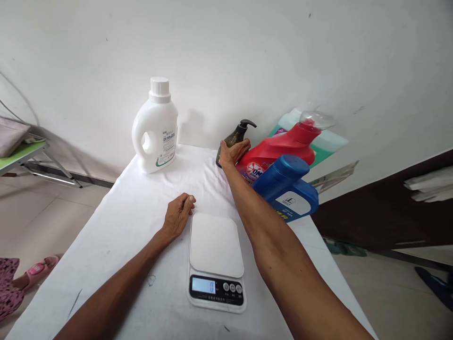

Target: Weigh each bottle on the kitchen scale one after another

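My right hand (235, 152) is wrapped round a dark pump bottle (236, 136) that stands near the wall. Its black pump head shows above my fingers. A red detergent bottle (279, 150) leans just right of that hand. Curled with the fingers together, my left hand (179, 212) rests on the white cloth beside the upper left corner of a white kitchen scale (216, 245). I see nothing in it, though its palm side is hidden. The scale's plate is bare and its lit display (203, 285) reads 0.
At the back left stands a large white detergent bottle (157, 132). A blue bottle (288, 189) and a green liquid container (329, 144) crowd the right side. A person's foot in a pink sandal (41, 268) shows at lower left, below a green-topped folding table (23, 156).
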`<state>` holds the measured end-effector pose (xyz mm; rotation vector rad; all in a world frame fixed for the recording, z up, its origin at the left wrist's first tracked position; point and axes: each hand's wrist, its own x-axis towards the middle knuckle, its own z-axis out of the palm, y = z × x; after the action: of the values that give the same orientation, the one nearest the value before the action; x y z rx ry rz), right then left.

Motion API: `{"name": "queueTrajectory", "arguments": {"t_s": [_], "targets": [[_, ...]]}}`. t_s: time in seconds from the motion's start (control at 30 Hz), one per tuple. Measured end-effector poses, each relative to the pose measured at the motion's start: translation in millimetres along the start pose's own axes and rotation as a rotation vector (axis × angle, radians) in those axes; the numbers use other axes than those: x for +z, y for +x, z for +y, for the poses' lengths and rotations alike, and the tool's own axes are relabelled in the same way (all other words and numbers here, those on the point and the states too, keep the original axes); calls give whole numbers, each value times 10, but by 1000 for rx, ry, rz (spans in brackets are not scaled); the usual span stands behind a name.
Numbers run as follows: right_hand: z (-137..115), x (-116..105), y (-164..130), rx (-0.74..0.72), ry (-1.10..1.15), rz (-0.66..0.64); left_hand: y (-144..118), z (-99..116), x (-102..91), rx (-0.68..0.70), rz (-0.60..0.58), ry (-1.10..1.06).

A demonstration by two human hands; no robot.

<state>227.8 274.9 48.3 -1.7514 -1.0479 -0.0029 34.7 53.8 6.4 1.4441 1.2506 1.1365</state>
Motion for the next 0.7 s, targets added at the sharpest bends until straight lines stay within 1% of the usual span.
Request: {"name": "queueTrajectory", "arguments": {"t_s": [0.1,0.2,0.23,0.27,0.3,0.33,0.4,0.43,0.47,0.5,0.53,0.57,0.63,0.7], "targets": [[-118,-52,-44,1,14,13,-16,-21,17,11,-1,-14],[-249,-107,-97,-60,6,10,-33,-8,24,31,4,-25],[-288,-125,-125,-90,0,8,-23,21,6,55,26,-18],[-323,-141,-163,-127,-4,7,1,67,-33,95,78,-3],[-354,-157,-213,-169,-2,5,43,130,-95,153,169,20],[-382,-172,-274,-219,7,3,107,207,-183,223,298,50],[-432,-209,-426,-335,43,-9,295,377,-421,375,636,118],[-457,-233,-512,-397,68,-20,415,455,-558,423,792,158],[-481,-264,-599,-456,96,-35,546,519,-696,437,910,197],[-505,-303,-682,-510,127,-54,680,564,-827,417,958,238],[-527,-351,-759,-558,158,-76,814,589,-943,382,954,273],[-544,-409,-826,-600,189,-99,943,597,-1040,342,922,286],[-560,-557,-926,-672,243,-138,1167,576,-1179,263,803,248],[-542,-737,-987,-717,281,-168,1334,547,-1252,226,702,173]]}}
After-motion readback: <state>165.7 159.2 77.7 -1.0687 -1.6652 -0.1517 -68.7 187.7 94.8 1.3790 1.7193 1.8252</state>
